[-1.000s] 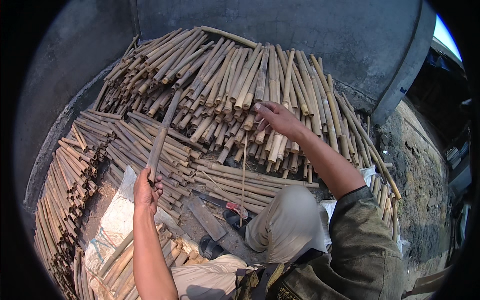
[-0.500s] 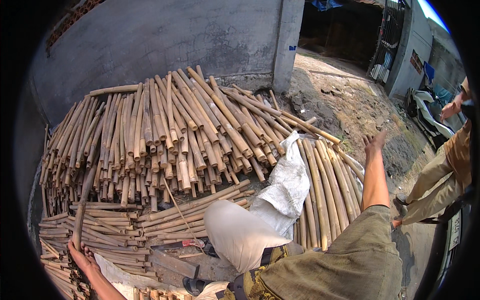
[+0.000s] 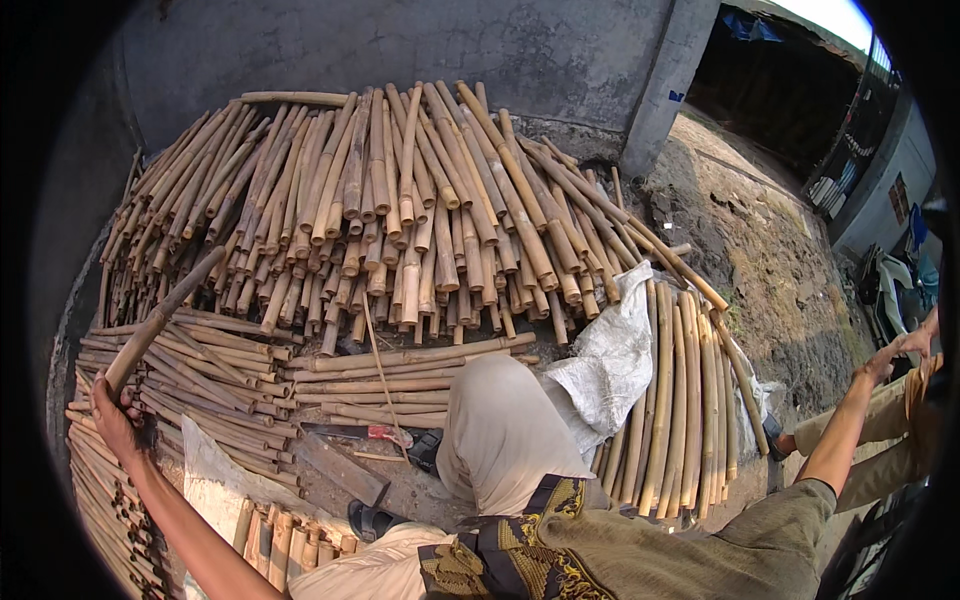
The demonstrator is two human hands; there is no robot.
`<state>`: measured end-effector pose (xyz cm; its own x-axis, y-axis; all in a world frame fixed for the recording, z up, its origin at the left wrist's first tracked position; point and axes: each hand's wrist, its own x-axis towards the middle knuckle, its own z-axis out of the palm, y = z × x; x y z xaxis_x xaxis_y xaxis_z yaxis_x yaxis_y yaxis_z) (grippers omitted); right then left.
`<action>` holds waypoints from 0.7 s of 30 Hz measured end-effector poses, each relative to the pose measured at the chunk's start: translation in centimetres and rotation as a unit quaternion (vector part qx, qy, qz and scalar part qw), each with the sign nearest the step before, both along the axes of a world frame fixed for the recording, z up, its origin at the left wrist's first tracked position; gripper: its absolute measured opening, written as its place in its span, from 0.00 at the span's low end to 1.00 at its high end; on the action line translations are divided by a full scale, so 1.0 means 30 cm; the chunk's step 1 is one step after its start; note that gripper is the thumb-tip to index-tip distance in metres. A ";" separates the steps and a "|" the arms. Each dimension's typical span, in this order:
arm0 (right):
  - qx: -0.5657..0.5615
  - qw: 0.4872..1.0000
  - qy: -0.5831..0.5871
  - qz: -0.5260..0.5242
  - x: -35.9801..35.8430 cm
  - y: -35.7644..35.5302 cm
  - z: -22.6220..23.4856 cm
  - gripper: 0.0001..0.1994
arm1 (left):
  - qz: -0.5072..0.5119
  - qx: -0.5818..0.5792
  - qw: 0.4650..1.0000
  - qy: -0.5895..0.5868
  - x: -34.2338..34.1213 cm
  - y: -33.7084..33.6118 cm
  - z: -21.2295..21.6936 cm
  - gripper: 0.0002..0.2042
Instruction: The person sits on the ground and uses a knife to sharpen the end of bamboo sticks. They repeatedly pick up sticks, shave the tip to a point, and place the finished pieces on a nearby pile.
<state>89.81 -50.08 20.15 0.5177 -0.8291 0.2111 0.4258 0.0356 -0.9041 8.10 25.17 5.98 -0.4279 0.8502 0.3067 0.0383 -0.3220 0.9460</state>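
A single bamboo stick is gripped at its lower end by the left hand, fingers curled tight around it, far out at the left edge of the view. The stick is held slanting up and to the right, its free end raised over the low stacks of split bamboo laid flat on the ground. The right hand is stretched well out to the right, fingers loosely spread and nothing held in it, close to another person's hand near the frame's edge.

Behind, a large pile of bamboo lengths is seen leaning against the grey concrete wall. A row of longer poles is laid beside a white woven sack. On the ground between the stacks and the person's bent knee, a blade with a red handle is seen, lying next to a flat wooden block. A second white sack is spread lower left, with short cut pieces gathered on it.
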 end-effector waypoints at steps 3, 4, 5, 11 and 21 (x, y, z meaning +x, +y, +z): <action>-0.005 0.999 -0.005 0.035 0.008 0.023 -0.003 0.48 | 0.060 0.034 0.994 0.081 -0.051 -0.105 0.101 0.21; -0.002 0.999 -0.002 0.047 0.022 0.021 -0.014 0.48 | 0.073 0.028 0.989 0.124 -0.066 -0.145 0.140 0.21; 0.000 0.998 0.000 0.058 0.043 0.015 -0.025 0.47 | 0.094 0.034 0.986 0.136 -0.069 -0.184 0.158 0.21; 0.030 0.987 0.025 0.155 0.274 -0.007 -0.075 0.43 | 0.158 0.024 0.978 0.134 -0.089 -0.314 0.223 0.21; -0.399 0.644 -0.054 0.651 0.074 1.077 -0.124 0.30 | 0.186 0.031 0.965 0.181 -0.138 -0.441 0.332 0.29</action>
